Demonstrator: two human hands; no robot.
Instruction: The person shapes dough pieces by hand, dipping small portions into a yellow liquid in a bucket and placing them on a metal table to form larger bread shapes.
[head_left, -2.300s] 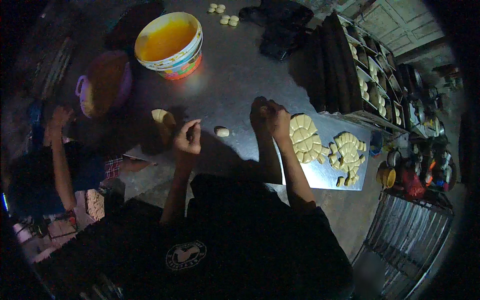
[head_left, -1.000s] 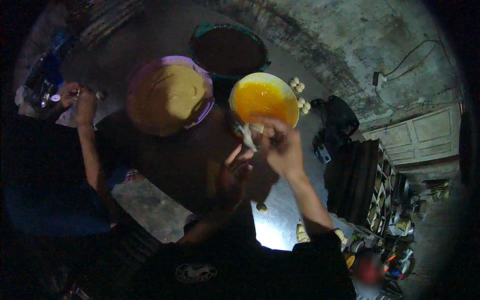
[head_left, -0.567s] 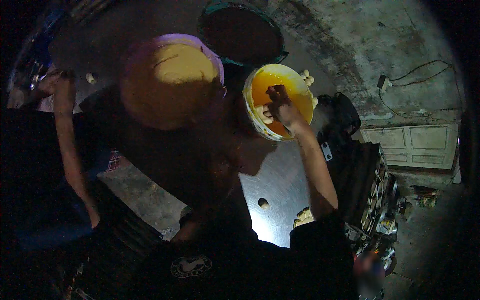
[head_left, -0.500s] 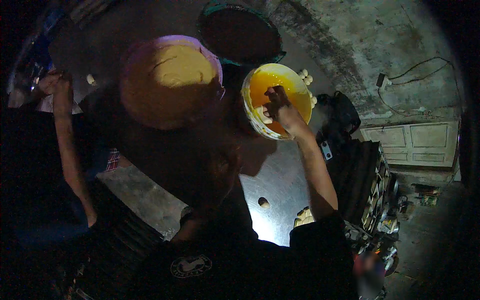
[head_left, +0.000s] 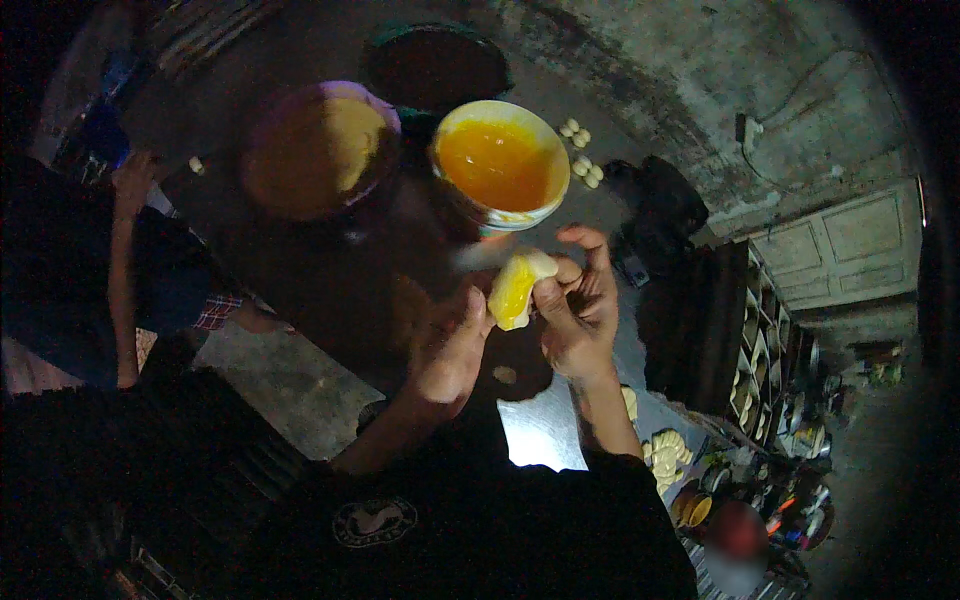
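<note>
Nearest, we have a bright patch of table (head_left: 540, 428), with cut dough (head_left: 665, 457) off to the right and a loose lump (head_left: 505, 375) in shadow, apart from both hands. Just beyond, the dough piece (head_left: 539, 264) is up between our hands, short of the bucket (head_left: 561, 165), with a yellow smear (head_left: 515, 298) along its face. Right hand (head_left: 575, 303): grip pinched on the piece's right edge, thumb in front, one finger raised clear. Left hand (head_left: 450, 345): thumb by the left edge; its other fingers are too dark, so we can't tell whether that grip is closed. We'd judge this piece part done: yellow on, dough not yet closed over it. Cut dough and lump look untouched by yellow. Bucket holds plenty of orange mix (head_left: 490, 165). Farther out: purple basin (head_left: 394, 127) left, two clusters of dough balls (head_left: 587, 173) right, apparently finished shaping.
</note>
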